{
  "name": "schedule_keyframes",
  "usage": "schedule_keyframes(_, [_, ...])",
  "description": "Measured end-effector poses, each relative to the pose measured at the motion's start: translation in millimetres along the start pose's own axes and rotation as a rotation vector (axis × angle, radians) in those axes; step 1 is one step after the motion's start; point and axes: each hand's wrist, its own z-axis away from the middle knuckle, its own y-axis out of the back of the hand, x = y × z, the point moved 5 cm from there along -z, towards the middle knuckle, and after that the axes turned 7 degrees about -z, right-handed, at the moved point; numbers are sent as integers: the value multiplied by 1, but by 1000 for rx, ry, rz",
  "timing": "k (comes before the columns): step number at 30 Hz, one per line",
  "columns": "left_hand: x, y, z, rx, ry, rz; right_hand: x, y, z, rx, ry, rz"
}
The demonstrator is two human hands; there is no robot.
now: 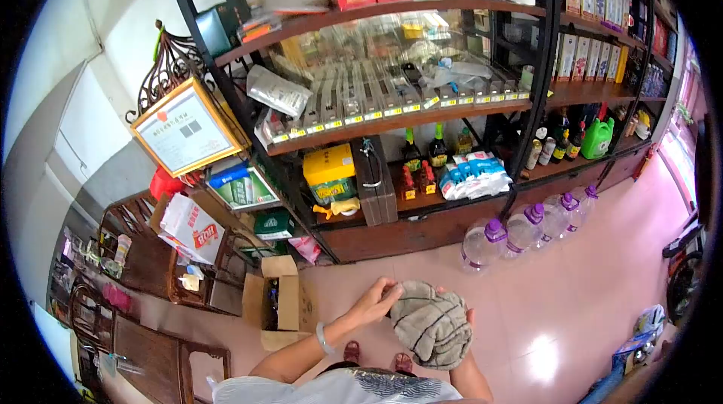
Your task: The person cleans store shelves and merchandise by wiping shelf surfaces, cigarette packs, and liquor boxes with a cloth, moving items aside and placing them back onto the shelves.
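Note:
A crumpled beige cloth [431, 324] with dark lines is held up in front of the body, above the pink floor. At its upper left edge, my left hand [376, 301] has its fingers closed on the fabric; a pale bracelet circles that wrist. My right hand [468, 321] is mostly hidden behind the cloth's right side, with a few fingertips showing along its edge and supporting it.
A dark shelf unit [422, 121] with bottles and boxes stands ahead. Large clear bottles [521, 232] with purple caps line its base. An open cardboard box [288, 302] is on the floor at left, beside wooden chairs [143, 329].

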Motion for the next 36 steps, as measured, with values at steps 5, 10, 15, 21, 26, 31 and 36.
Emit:
schedule_keyframes(5, [-49,-35,-1,18,-52,-354,44,126,-2,252,-213,-299])
schedule_keyframes(10, [-21,-9,11,179,22,-438,27,69,-27,226,-287,-185])
schedule_keyframes(15, [-17,-7,3,-78,-95,-228,36,106,-38,220,-177,271])
schedule_keyframes(21, [-41,-24,-6,-74,-209,-442,55,141,-45,445,-160,7])
schedule_keyframes(26, [-79,3,-23,-186,-280,-343,49,113,-64,495,-66,19])
schedule_keyframes(31, [-109,45,-48,-186,-365,-454,53,72,-66,497,224,157])
schedule_keyframes(36, [-111,83,-62,-202,-421,-440,52,60,-51,547,374,173])
